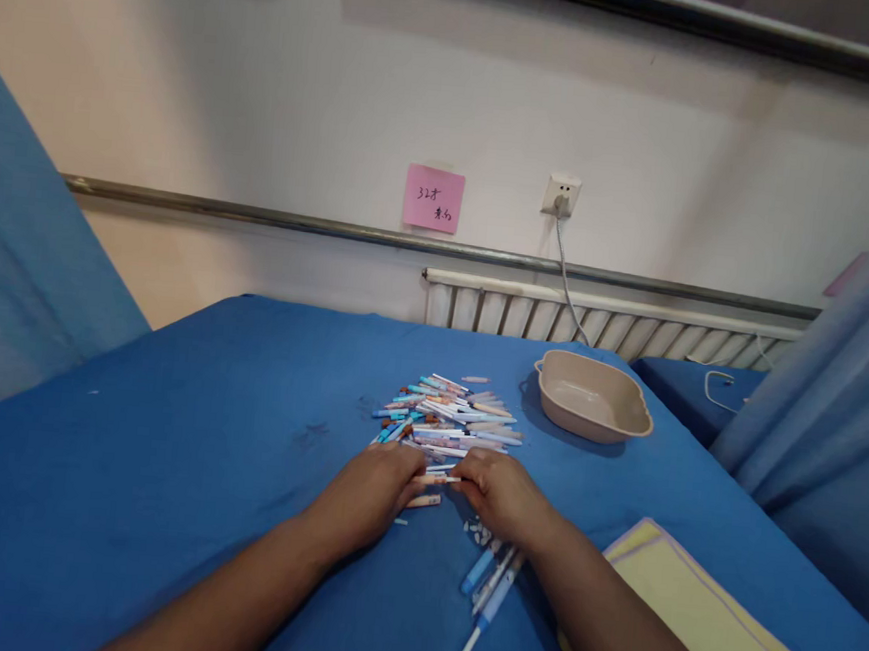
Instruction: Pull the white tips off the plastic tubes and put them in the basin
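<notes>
On the head camera I see my left hand (373, 486) and right hand (501, 491) curled, each pinching one end of a white pen (441, 480). It sits just before the pen pile (447, 412) on the blue sheet (168, 465). A beige basin (584, 426) stands to the right of the pile.

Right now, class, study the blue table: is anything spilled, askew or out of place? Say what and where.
The pens lie in a loose, crisscross heap on the cloth, while the basin beside them holds none. A few stray pens lie apart by the right hand. Dark smudges mark the cloth.
</notes>
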Demonstrator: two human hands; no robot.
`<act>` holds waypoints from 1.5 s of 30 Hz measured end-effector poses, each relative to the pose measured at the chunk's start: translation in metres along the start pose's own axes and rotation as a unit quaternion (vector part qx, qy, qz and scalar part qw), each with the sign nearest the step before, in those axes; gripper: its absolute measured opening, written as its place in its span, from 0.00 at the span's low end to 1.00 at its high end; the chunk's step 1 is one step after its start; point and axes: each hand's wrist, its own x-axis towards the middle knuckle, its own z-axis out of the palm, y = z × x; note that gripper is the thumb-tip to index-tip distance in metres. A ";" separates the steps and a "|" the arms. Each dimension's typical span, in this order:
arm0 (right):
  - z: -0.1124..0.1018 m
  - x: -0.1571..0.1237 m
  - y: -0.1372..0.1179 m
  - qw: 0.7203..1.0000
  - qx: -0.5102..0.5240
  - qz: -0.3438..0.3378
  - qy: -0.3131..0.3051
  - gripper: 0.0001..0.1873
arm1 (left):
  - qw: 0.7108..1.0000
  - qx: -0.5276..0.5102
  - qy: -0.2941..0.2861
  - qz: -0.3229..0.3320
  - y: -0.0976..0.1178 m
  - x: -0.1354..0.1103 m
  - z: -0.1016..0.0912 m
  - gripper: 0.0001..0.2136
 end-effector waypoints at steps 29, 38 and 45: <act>-0.013 -0.010 0.021 0.997 0.022 0.072 0.013 0.04 | 0.990 -0.102 -0.076 0.061 0.067 -0.013 0.039 0.10; -0.008 -0.008 0.022 0.996 0.053 0.059 0.036 0.05 | 0.996 -0.021 -0.078 0.022 0.036 -0.005 0.020 0.08; -0.007 -0.009 0.022 0.986 0.156 0.040 0.030 0.10 | 0.999 -0.042 0.003 -0.008 0.016 -0.003 0.013 0.08</act>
